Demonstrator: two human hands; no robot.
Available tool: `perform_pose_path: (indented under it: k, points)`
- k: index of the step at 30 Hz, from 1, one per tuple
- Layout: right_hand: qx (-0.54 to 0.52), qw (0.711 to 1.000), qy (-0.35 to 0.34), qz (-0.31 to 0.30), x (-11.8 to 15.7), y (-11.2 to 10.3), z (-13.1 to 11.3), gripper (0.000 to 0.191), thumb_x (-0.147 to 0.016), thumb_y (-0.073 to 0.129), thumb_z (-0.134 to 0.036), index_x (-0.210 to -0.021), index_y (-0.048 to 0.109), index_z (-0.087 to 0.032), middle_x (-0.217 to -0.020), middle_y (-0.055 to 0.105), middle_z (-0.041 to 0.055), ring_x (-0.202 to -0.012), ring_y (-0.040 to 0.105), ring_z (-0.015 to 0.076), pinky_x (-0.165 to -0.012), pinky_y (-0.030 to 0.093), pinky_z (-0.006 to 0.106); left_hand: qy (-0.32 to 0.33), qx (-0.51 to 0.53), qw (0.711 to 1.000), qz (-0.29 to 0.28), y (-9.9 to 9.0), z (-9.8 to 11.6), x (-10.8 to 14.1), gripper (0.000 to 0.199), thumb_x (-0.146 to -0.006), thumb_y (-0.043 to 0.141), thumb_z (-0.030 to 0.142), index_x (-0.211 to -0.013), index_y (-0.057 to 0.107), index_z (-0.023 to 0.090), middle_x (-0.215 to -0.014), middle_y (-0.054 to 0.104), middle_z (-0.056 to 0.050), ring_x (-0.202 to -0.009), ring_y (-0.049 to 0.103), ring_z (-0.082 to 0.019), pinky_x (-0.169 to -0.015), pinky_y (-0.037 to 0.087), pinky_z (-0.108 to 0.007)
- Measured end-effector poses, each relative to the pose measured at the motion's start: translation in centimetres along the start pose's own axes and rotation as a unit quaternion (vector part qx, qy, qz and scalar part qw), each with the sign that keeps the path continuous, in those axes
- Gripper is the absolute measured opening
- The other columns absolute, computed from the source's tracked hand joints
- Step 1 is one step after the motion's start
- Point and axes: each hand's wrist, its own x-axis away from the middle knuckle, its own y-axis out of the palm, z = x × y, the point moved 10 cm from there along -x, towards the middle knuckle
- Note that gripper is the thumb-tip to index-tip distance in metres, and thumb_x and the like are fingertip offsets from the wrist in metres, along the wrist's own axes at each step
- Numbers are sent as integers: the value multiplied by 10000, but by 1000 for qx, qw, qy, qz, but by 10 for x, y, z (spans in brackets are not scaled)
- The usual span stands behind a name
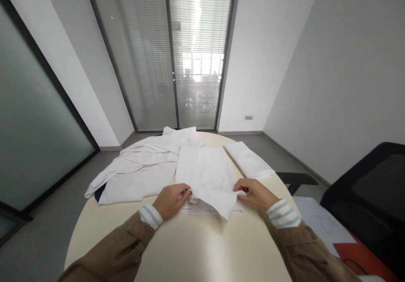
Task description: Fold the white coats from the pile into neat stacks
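Locate the white cloth [202,168] on the counter [202,248], directly in front of the body, between a loose spread of white fabric [136,181] at the left and a folded piece [249,160] at the right. Read the left hand [172,200] as pinched on the near left part of the cloth, between thumb and fingers. Read the right hand [255,193] likewise, as pinched on the near right part. Note the lifted flap [218,200] between the two, sagging to a drooping point just short of the right hand. Note also the lower layers [193,210] beneath, visible at the near side.

Treat the present step, by judgement, as control of the raised flap. Hold both pinches at equal height. Draw gently apart, sideways only, to take out the sag. Avoid pulling toward the body, at risk of dragging the lower layers out of line. Before lowering the flap, match its sides to the sides of the cloth underneath. Expect limp handling and ready creasing from such thin-looking fabric; smooth outward from the middle, never inward. Check the fingertips for an accidentally caught lower layer, impossible to tell from this view. Release both ends together, gently.
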Motion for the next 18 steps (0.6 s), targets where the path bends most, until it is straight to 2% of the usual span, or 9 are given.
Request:
perform_pose_path:
  k: [4,7,10,14,18]
  points:
    - [79,996,-46,9,1,1,-21,67,-734,578,-139,-760,554,-196,-732,570,6,-688,510,157,-660,392,264,53,-9,998,-17,-1,12,2,221,-949,510,359,-996,660,205,-924,721,-50,-860,668,-202,-774,500,-312]
    - [114,990,-84,-2,1,8,-35,183,-677,593,-114,-837,568,-197,-857,602,44,-805,543,193,-730,409,286,122,-22,991,-44,1,27,4,277,-884,621,415,-1069,646,210,-1032,713,-70,-959,647,-230,-846,507,-345]
    - [124,988,-91,-22,1,17,-37,236,-727,550,-103,-937,565,-209,-880,625,44,-793,565,189,-714,400,280,166,-37,984,-60,2,35,6,314,-861,660,417,-1102,635,218,-1109,699,-77,-1011,626,-239,-867,512,-355]
    - [146,987,-64,-26,-1,24,-30,215,-805,506,-134,-1003,512,-216,-831,650,28,-723,590,184,-664,369,276,174,-50,983,-29,-2,34,5,161,-939,518,244,-1059,622,217,-1060,706,-61,-978,627,-202,-836,518,-327]
    - [150,985,-75,-51,-1,35,-36,274,-765,518,-130,-1027,517,-213,-839,649,32,-748,602,198,-677,389,283,161,-77,984,12,-8,32,4,182,-869,506,130,-1004,599,209,-1022,689,-65,-963,614,-204,-841,509,-329]
